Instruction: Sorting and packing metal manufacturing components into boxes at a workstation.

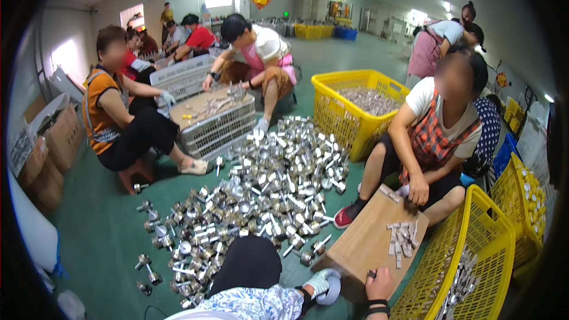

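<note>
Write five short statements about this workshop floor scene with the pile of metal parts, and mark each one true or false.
1. The pile of silver metal parts lies on a green floor. True.
2. The yellow basket behind the pile is empty. False: it holds grey metal pieces.
3. The left hand wears a light glove. True.
4. The right hand wears a glove too. False: it is bare, with a dark band at the wrist.
5. The wooden board carries nothing. False: small metal pieces lie on it.
</note>
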Action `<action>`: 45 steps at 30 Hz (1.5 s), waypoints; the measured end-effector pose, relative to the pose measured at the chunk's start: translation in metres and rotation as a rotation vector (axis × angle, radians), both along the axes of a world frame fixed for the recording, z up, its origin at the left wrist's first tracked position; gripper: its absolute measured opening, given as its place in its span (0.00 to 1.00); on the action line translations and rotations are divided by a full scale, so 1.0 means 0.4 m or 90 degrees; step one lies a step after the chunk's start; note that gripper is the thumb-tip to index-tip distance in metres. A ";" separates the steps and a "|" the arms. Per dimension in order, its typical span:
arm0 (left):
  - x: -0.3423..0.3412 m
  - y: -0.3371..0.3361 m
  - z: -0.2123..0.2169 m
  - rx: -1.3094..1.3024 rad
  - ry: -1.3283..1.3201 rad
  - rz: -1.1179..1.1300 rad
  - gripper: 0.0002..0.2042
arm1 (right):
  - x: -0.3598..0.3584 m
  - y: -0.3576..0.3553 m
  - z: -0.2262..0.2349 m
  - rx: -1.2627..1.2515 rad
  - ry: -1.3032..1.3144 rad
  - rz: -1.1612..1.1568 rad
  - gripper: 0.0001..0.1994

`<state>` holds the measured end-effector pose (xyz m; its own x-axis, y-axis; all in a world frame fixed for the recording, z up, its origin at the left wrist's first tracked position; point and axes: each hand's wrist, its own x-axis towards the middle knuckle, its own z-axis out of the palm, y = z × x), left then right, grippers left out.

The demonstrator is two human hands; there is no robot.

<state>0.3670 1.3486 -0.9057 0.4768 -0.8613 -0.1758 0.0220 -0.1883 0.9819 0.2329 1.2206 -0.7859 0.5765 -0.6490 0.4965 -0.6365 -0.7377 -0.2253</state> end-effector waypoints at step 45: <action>0.020 -0.018 -0.017 -0.056 0.107 -0.011 0.16 | -0.005 -0.022 0.033 0.040 -0.052 0.016 0.08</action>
